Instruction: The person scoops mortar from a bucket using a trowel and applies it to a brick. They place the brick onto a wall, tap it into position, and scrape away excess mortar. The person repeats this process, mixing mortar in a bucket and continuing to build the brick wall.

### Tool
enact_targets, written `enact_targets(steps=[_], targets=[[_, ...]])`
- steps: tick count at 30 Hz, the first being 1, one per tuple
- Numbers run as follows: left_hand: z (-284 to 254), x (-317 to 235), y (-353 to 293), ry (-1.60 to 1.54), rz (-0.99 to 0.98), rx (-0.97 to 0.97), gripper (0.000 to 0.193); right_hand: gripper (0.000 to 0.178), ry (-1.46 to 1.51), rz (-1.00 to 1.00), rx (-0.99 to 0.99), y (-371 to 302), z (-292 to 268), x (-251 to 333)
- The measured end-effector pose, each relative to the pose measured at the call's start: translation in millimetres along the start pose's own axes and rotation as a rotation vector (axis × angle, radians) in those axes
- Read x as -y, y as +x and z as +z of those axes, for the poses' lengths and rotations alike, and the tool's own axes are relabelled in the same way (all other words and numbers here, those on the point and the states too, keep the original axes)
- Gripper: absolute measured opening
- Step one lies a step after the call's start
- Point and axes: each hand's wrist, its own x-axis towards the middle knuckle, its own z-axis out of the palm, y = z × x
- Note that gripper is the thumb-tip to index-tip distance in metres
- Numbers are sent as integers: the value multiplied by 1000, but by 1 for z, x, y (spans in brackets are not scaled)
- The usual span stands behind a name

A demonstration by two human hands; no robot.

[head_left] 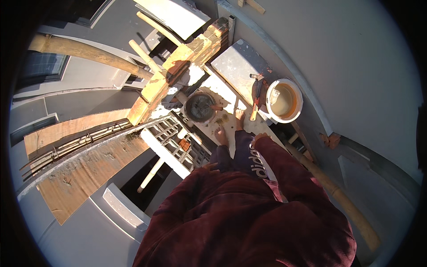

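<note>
My left hand (211,166) rests against my left thigh, partly covered by the maroon sleeve. Against the right side of my dark trousers (242,151) lies my right hand (259,139). Both hands look open, with nothing visible in them. Beyond my bare feet stands a round dark mortar pan (199,109) of wet grey mix, a trowel's reddish handle (216,107) over its rim. To the right, a white bucket (297,116) contains cloudy liquid. Beside it lies an orange-handled hand tool (254,110); a metal piece (255,76) shows at its far end.
A partly laid brick wall (180,60) runs along the far left, with bamboo poles (91,55) around it. A pale board (235,60) lies ahead. Left of my legs is a white lattice block panel (167,153). A grey wall (356,66) rises at right.
</note>
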Motion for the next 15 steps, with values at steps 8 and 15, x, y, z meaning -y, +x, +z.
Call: enact_targets(steps=[8, 15], targets=[[-38, -150, -49, -195, -373, -393, 74, 35, -149, -246, -71, 100, -95, 98], [-124, -25, 67, -769, -225, -851, 57, 66, -213, -295, -142, 160, -136, 179]])
